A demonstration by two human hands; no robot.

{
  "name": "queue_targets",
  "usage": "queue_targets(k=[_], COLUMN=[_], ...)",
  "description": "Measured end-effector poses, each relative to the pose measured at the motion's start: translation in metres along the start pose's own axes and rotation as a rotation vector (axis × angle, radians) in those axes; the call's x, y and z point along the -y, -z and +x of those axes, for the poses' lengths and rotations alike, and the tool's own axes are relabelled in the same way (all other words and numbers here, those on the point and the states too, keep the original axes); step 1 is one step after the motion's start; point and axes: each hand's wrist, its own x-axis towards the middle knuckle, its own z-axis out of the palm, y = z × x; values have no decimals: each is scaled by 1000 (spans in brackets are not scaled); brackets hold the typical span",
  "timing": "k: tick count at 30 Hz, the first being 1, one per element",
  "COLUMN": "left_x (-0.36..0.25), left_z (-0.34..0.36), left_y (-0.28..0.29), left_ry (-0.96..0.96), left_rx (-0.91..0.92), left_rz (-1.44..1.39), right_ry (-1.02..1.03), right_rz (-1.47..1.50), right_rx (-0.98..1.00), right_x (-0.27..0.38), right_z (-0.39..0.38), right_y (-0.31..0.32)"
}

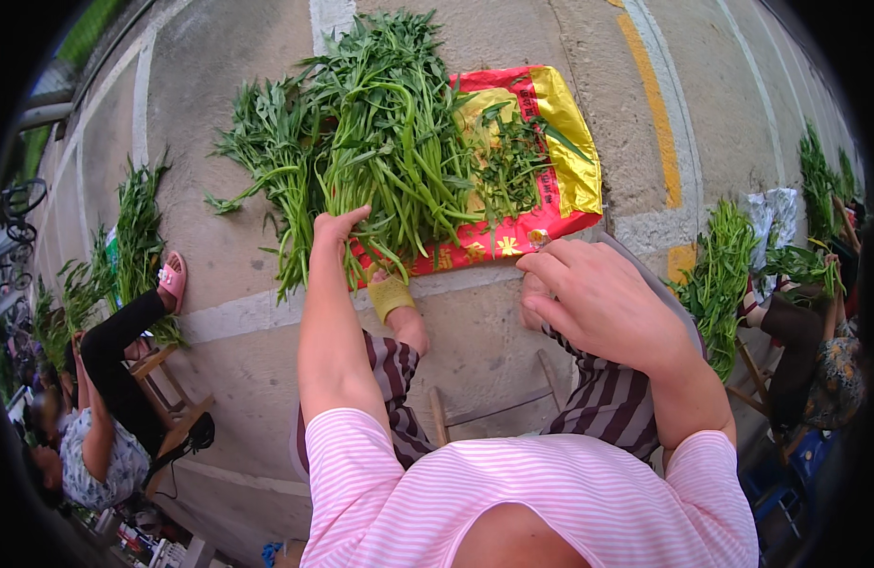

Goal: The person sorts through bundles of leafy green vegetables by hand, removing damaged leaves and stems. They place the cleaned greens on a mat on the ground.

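Note:
A big pile of long green leafy stalks (389, 133) lies partly on a red and yellow sack (550, 142) spread on the concrete ground. My left hand (335, 227) reaches forward and grips a bunch of stalks at the pile's near edge. My right hand (598, 293) hovers over my right knee with fingers loosely curled, holding nothing I can make out. My foot in a yellow sandal (389, 295) rests just below the pile.
A person in black sleeves and a pink sandal (172, 276) sits at the left beside more greens (134, 237). Another person (815, 350) sits at the right with further green bundles (721, 275). A low wooden stool (484, 412) is under me. Yellow painted lines cross the pavement.

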Motion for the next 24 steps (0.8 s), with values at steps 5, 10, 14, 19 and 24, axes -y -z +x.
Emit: queue_targets(k=[5,10,14,19,24], left_x=[24,32,16,5,-3], left_z=[35,57,57,39,27], left_y=[5,31,49,44,47], left_ry=[27,-116,-240,-164,-107], left_rx=[11,-28,-71,111,175], left_rz=[-51,52,380,-11,-108], right_ry=[-37,-42,-25,-15,15], right_rz=[17,33,32,42,16], right_rx=[30,12,0,-21,-20], right_x=[2,3,4,5,6], right_z=[5,6,6,5,4], right_y=[7,7,6,6,6])
